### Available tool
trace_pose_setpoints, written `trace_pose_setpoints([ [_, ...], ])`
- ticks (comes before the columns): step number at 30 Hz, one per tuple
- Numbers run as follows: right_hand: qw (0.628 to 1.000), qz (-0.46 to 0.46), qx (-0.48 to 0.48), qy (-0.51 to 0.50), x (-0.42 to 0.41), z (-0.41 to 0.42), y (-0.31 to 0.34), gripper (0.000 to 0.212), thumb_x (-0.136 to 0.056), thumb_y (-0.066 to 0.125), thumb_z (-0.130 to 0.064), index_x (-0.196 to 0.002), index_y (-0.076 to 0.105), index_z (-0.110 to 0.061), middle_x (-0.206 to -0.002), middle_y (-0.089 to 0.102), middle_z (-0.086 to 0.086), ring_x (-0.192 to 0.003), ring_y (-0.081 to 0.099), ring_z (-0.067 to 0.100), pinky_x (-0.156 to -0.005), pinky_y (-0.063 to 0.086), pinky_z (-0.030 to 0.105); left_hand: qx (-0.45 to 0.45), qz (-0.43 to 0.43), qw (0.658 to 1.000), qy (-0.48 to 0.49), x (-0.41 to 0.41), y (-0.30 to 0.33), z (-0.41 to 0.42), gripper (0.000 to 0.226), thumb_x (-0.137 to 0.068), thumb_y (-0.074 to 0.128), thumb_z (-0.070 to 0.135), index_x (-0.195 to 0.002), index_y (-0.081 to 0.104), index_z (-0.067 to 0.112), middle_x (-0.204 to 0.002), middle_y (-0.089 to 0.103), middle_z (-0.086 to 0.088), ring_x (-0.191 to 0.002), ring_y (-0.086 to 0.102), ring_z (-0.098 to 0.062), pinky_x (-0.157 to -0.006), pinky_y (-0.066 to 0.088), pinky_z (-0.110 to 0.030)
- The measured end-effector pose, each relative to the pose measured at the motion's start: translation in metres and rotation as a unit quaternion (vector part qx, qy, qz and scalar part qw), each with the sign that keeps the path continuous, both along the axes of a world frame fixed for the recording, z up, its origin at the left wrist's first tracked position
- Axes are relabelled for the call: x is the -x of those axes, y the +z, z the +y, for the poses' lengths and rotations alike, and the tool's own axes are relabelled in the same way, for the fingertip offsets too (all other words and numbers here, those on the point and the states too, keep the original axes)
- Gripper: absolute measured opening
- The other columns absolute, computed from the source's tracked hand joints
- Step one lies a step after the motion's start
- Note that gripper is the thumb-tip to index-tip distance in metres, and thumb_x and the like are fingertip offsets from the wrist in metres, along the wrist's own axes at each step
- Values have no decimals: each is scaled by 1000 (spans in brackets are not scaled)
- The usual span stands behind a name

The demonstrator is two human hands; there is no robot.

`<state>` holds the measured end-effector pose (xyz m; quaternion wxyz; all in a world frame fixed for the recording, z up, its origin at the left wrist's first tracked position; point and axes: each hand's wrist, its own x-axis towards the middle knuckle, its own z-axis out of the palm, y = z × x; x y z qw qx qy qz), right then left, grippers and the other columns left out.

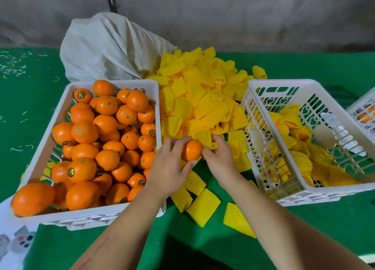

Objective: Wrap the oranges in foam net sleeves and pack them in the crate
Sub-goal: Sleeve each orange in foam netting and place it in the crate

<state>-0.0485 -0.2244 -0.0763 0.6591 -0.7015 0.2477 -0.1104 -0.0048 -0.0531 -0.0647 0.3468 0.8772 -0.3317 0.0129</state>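
Near the middle of the green table (304, 219), the left hand (168, 168) has its fingers curled round a bare orange (191, 150), while the right hand (219, 158) pinches a yellow foam sleeve (205, 137) at the edge of the sleeve pile (203, 95). The left crate (40, 148) is heaped with oranges; the right crate (261, 115) holds wrapped ones (300, 160)

At my 11 o'clock a crumpled white sack (105, 46) is lying on the green cloth (30, 99); a grey wall (223, 12) is standing behind.
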Motion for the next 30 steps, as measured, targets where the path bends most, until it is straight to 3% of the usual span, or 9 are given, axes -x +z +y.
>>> trace_pose_setpoints([
  [4,953,-32,-303,6,0,9,29,46,-97,63,-40,-139,57,-22,-132,69,9,-114,71,32,-98,57,50,161,130,975,77,3,12,-5,61,-93,77,44,-146,48,35,-132,49,10,-115,50,-2,-89,40,-6],
  [6,947,-26,-316,56,4,5,41,38,-107,53,-34,-142,54,-18,-133,68,14,-109,72,37,-95,57,54,266,218,935,80,7,17,-5,51,-95,74,41,-140,50,36,-133,53,6,-113,59,0,-87,48,-12],
  [8,962,-9,-251,109,11,0,49,25,-108,52,-23,-130,58,-12,-120,69,17,-85,74,32,-74,60,43,340,265,900,63,13,19,1,48,-93,66,44,-137,50,36,-130,57,9,-106,65,4,-81,53,-14],
  [11,974,-13,-133,181,19,-4,54,7,-101,65,-20,-107,66,-17,-96,70,5,-61,64,21,-58,52,30,352,257,899,45,17,16,8,56,-90,62,53,-141,48,33,-120,59,24,-100,66,4,-80,54,-15],
  [16,980,-8,-13,200,17,2,67,17,-84,72,-30,-101,71,-32,-112,71,-1,-67,73,26,-55,51,28,338,253,906,46,14,14,9,60,-91,62,54,-145,44,35,-135,49,5,-105,63,3,-82,52,-14],
  [21,980,9,119,156,13,6,72,25,-82,65,-46,-102,70,-33,-95,72,-10,-64,74,18,-59,51,31,316,249,915,24,15,12,8,64,-87,64,56,-146,45,39,-141,46,-2,-110,62,-9,-82,53,-20],
  [24,978,-7,119,170,12,9,71,18,-86,64,-47,-93,70,-31,-92,72,-9,-69,76,18,-63,54,33,326,253,910,39,14,14,9,65,-86,62,60,-145,42,41,-137,48,6,-109,62,-10,-83,54,-21],
  [27,976,-21,129,177,10,5,68,14,-94,61,-38,-88,70,-28,-87,73,-5,-69,76,19,-60,55,30,344,269,899,38,16,16,9,57,-90,65,56,-141,42,44,-117,53,33,-100,64,-1,-79,55,-17],
  [30,973,-25,183,135,6,1,62,15,-91,60,-32,-88,68,-19,-81,70,2,-67,71,19,-60,61,45,336,275,900,22,17,17,8,53,-92,67,51,-140,43,47,-121,54,28,-100,66,-2,-79,56,-21],
])
